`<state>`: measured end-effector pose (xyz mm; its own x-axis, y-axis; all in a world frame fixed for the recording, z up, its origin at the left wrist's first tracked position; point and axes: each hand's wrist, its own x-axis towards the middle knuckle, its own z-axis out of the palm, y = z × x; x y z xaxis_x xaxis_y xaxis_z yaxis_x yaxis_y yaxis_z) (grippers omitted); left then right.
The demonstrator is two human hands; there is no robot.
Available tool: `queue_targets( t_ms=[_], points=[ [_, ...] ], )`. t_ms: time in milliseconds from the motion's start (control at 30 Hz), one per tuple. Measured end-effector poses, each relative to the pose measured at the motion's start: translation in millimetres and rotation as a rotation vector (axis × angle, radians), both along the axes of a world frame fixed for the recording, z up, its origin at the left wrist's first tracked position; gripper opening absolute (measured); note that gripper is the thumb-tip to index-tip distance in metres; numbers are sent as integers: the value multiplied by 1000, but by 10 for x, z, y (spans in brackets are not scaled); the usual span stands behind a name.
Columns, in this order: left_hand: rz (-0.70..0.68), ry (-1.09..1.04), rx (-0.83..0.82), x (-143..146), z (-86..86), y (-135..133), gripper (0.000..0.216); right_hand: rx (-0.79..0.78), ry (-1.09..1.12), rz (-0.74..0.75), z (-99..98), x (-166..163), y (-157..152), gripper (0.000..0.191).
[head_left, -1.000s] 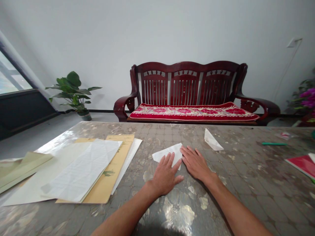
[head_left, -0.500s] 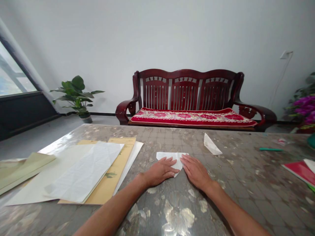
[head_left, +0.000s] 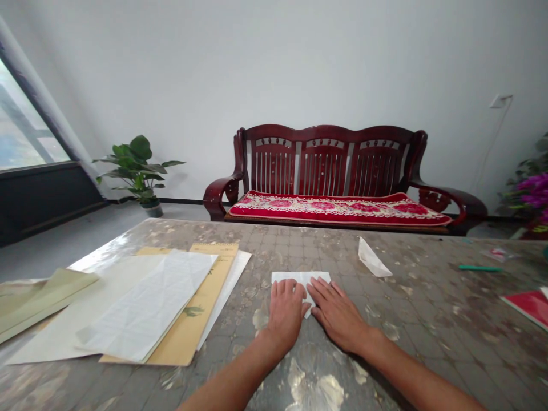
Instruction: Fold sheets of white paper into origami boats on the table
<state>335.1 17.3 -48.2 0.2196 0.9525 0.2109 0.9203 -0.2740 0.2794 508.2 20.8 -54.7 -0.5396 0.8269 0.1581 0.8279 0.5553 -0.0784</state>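
Note:
A small folded piece of white paper (head_left: 302, 275) lies on the table in front of me, its far edge straight and its near part coming to a point. My left hand (head_left: 286, 311) rests on its left half, fingers bent a little and pointing away from me. On the right half, my right hand (head_left: 336, 311) lies with its fingers stretched out and spread. Both hands press down on the sheet without gripping it, and they cover much of its sides. Farther off to the right is a folded white paper shape (head_left: 373, 260).
At the left, loose white sheets (head_left: 149, 308) overlap a tan pad (head_left: 184, 337) and a folded yellowish sheet (head_left: 43, 302). A green pen (head_left: 480, 268) and a red booklet (head_left: 528, 307) lie on the right. Beyond the patterned table (head_left: 252, 388) stands a wooden bench (head_left: 323, 165).
My left hand has turned from lying slantwise to pointing forward, and its fingers have shifted to the paper's left part. The right hand stays on the paper. The view has shifted slightly.

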Motion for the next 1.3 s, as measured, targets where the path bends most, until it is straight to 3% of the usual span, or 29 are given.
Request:
queue_targets(
  t_ms=[167,267,367,500,633,967,1300],
  points=[
    [42,104,39,-6,-187,5,33,0,-15,-42,-34,35,16,52],
    [-21,172,63,-80,-280,66,52,34,33,-80,-21,86,95,47],
    [-112,234,75,-174,-315,165,58,3,139,-162,-7,208,273,40],
    [-270,305,71,-268,-288,300,60,-88,310,-342,-4,397,531,39],
    [-347,292,74,-295,-245,325,57,-158,396,-412,-27,466,617,38],
    [-312,157,-15,-174,-216,149,45,-202,378,-412,12,391,605,27],
    [-394,173,57,-223,-264,82,54,-201,295,-501,98,449,589,26]
  ],
)
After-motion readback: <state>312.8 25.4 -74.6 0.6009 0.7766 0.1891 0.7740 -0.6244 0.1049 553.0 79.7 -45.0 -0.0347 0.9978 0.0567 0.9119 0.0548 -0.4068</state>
